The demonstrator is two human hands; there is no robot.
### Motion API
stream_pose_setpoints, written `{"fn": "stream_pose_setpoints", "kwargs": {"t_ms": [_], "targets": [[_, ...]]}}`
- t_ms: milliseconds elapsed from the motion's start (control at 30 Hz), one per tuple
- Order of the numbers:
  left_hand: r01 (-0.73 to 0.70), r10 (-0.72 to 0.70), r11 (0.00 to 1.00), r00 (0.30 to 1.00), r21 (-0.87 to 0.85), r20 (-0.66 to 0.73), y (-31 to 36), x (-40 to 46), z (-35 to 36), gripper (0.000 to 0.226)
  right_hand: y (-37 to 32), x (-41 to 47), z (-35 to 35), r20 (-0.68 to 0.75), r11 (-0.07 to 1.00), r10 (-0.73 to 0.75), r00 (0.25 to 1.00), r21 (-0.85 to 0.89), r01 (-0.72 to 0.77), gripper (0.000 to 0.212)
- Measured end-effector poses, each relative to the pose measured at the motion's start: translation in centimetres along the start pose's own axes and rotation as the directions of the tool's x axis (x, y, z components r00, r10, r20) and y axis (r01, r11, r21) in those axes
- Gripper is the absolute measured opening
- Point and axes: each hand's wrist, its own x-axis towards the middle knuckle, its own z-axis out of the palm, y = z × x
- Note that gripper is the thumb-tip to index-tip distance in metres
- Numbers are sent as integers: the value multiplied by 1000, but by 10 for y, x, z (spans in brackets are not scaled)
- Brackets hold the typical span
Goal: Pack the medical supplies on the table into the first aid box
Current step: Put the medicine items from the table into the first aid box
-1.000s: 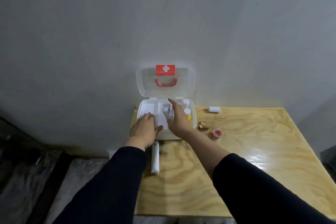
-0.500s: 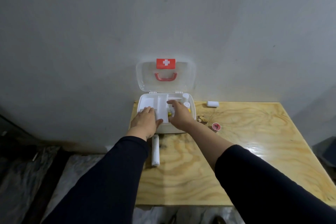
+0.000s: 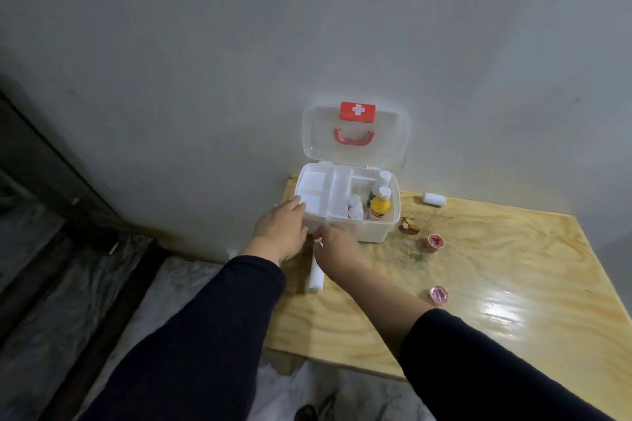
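Observation:
The white first aid box [image 3: 378,232] stands open at the table's back left corner, its clear lid [image 3: 393,147] leaning on the wall. Inside are a white divider tray [image 3: 325,196], a yellow bottle [image 3: 379,207], a white bottle [image 3: 383,179] and a small white item [image 3: 355,208]. My left hand [image 3: 278,227] rests on the box's front left corner, fingers on the rim. My right hand [image 3: 333,244] is down in front of the box, fingers closing on the top end of a white gauze roll [image 3: 315,278] that lies on the table.
On the wooden table [image 3: 478,284] lie a small white roll [image 3: 433,198] near the wall, a brown object [image 3: 409,225] beside the box, and two small pink-red round caps [image 3: 436,242] [image 3: 438,294]. The table's left edge drops to the floor.
My right hand has left the inside of the box and come down to the gauze roll in front of it. The bottles now show. My view has shifted left.

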Motion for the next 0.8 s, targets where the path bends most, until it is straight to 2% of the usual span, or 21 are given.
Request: {"fn": "stream_pose_setpoints", "kwargs": {"t_ms": [200, 367, 500, 600, 700, 800], "targets": [[-42, 45, 998, 996, 53, -72, 0, -4, 12, 60, 7, 2, 33, 14, 978, 210, 978, -7, -210, 45], [-58, 62, 997, 995, 57, -82, -4, -3, 19, 60, 4, 10, 37, 5, 954, 291, 957, 72, -291, 24], [-44, 51, 995, 996, 92, -78, 2, 2, 20, 61, 20, -2, 27, 26, 946, 310, 951, 93, -311, 20], [-25, 29, 996, 998, 86, -47, 15, 8, 17, 63, 41, -13, 4, 24, 954, 300, 954, 6, -300, 24], [-85, 88, 992, 996, 95, -27, 34, 16, 13, 63, 68, -21, -24, -3, 948, 309, 951, -82, -308, 29], [-137, 139, 987, 990, 89, -18, 51, 24, 8, 62, 97, -28, -53, -86, 922, 358, 930, -127, -366, 28]]}}
